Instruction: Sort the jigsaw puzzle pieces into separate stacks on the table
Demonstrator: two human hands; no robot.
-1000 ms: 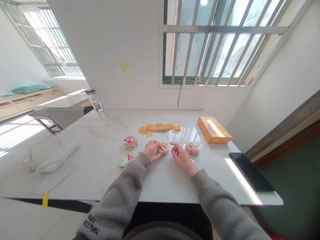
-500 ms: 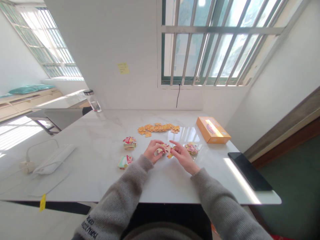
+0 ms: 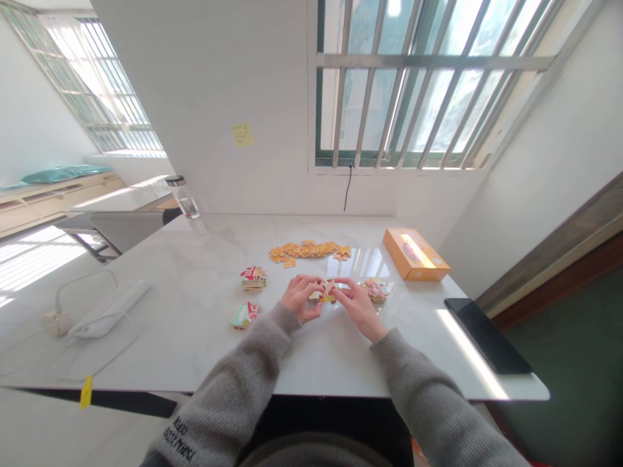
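Between my two hands are small printed jigsaw puzzle pieces, pale with red and yellow patches, partly covered by the fingers. My left hand is closed on their left side, with thumb and fingers curled round the edge. From the right, my right hand pinches them between thumb and index finger. Right beside it lies a heap of mixed puzzle pieces. To the left of my left hand sit two small stacks: a red-topped stack and, nearer to me, a green-and-red stack.
A row of orange pieces lies farther back on the white table. An orange box stands at the back right, near a black tablet. At left are a power strip with cables and a bottle.
My right index finger has come down from its raised position onto the pieces. The fingers of both hands have closed in around them, and the view has shifted slightly.
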